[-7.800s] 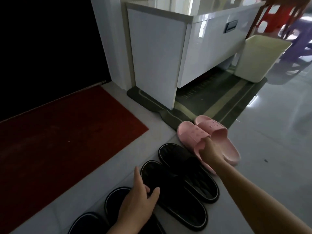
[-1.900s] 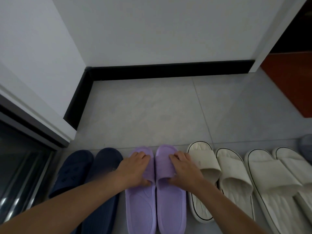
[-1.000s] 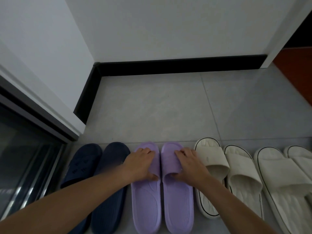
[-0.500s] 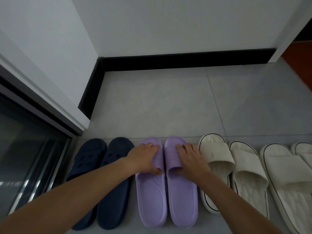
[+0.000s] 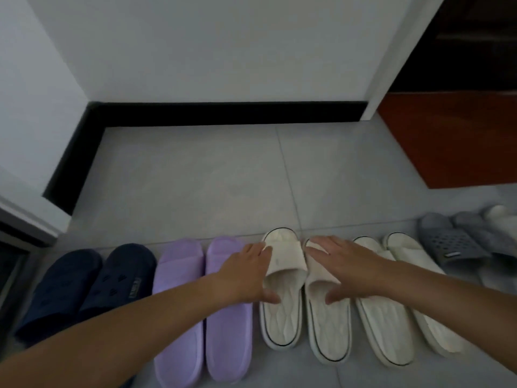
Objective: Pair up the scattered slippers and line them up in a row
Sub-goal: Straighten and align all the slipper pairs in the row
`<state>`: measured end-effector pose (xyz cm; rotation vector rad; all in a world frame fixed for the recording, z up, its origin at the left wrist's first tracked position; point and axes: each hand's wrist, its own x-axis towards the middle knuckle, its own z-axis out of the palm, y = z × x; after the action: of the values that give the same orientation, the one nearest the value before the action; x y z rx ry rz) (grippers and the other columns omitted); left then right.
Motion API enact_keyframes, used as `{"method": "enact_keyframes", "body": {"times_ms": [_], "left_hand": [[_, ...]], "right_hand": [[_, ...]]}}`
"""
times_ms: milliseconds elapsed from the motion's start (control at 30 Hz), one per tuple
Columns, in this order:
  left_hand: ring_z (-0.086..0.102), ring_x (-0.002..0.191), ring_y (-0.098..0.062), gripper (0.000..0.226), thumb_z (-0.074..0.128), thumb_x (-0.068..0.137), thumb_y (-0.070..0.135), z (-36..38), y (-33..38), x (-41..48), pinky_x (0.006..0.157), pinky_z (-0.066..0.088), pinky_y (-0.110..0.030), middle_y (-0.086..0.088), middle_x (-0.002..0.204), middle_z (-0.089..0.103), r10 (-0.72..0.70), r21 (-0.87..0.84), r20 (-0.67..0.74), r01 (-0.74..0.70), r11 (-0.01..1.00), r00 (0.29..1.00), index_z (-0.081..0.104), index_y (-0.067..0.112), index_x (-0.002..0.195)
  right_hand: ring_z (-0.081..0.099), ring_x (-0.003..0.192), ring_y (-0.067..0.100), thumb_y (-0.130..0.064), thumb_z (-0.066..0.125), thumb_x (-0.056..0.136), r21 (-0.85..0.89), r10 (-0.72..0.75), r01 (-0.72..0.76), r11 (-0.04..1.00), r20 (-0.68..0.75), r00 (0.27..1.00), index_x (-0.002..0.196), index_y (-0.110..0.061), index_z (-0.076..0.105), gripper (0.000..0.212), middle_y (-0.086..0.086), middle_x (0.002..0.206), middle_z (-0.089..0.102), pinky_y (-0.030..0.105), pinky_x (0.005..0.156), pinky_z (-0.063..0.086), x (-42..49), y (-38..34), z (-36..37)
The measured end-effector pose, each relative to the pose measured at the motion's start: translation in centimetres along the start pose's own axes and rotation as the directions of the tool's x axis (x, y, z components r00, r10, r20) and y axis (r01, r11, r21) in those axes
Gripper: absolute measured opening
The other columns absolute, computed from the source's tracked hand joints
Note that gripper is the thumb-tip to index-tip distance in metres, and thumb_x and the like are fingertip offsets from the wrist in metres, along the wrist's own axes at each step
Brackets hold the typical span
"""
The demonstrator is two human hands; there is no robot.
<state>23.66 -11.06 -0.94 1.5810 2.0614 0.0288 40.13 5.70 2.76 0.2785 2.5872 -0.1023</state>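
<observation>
Slippers stand side by side in a row on the grey tile floor. From the left come a navy pair, a purple pair, a cream pair with black trim, a second cream pair and a grey pair. My left hand lies with fingers spread on the strap edge of the left trimmed cream slipper, thumb over its footbed. My right hand lies spread on the strap of its partner, thumb over that footbed. Both arms hide parts of the purple and cream slippers.
A white wall with black skirting runs behind the row, with bare tile floor between. A red mat lies at the back right. A dark door frame stands at the left. Another pale slipper shows at the right edge.
Both hands have let go of the purple pair and moved right onto the trimmed cream pair. The view has swung right, bringing the grey slippers and the red mat into sight.
</observation>
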Motion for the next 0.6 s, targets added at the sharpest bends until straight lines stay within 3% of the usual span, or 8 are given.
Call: {"method": "enact_keyframes", "body": {"times_ms": [100,267,333,433,600], "left_hand": [[0.027,0.137,-0.027,0.096,0.068,0.074,0.052,0.0,2.1,1.7,0.105,0.036,-0.042,-0.012,0.151,0.023,-0.011,0.108,0.020,0.008,0.994,1.000,0.021,0.005,0.143],[0.023,0.140,-0.025,0.096,0.067,0.078,0.042,0.7,1.7,4.7,0.107,0.035,-0.043,-0.004,0.157,0.014,-0.124,0.067,0.027,0.122,0.990,0.992,0.009,0.017,0.150],[0.032,0.136,-0.025,0.086,0.065,0.079,0.039,1.2,1.5,5.5,0.104,0.037,-0.041,-0.002,0.151,0.028,-0.135,0.038,0.043,0.134,0.990,0.990,0.017,0.023,0.148],[0.048,0.120,-0.028,0.063,0.064,0.079,0.039,1.9,1.8,5.8,0.098,0.035,-0.040,-0.004,0.129,0.047,-0.091,0.192,-0.004,0.090,0.977,0.996,0.037,0.024,0.134],[0.047,0.121,-0.030,0.076,0.066,0.073,0.050,2.7,0.8,6.4,0.101,0.033,-0.045,-0.006,0.139,0.037,-0.095,0.216,-0.048,0.103,0.971,0.994,0.033,0.023,0.136]], "right_hand": [[0.020,0.140,0.024,-0.058,0.067,0.071,-0.008,0.066,-0.065,0.998,0.042,0.997,0.148,-0.019,0.013,0.101,0.006,0.155,0.015,0.037,0.111,0.028,-1.6,3.5,1.6],[0.014,0.144,0.022,-0.056,0.067,0.072,0.253,0.165,-0.167,0.953,0.027,0.986,0.150,-0.026,0.007,0.103,0.003,0.158,0.010,0.038,0.115,0.024,1.1,4.0,7.2],[0.026,0.139,0.021,-0.054,0.063,0.077,0.283,0.171,-0.151,0.947,-0.048,0.984,0.149,-0.027,0.010,0.094,0.002,0.154,0.022,0.034,0.112,0.026,2.4,3.9,8.8],[0.037,0.131,0.018,-0.050,0.063,0.076,0.307,0.195,-0.147,0.940,-0.133,0.972,0.147,-0.030,0.019,0.086,-0.003,0.145,0.036,0.030,0.106,0.032,3.1,4.2,9.7],[0.042,0.124,0.020,-0.045,0.068,0.070,0.349,0.226,-0.155,0.924,-0.171,0.959,0.143,-0.030,0.028,0.085,-0.002,0.137,0.042,0.031,0.102,0.037,3.0,4.2,9.7]]}}
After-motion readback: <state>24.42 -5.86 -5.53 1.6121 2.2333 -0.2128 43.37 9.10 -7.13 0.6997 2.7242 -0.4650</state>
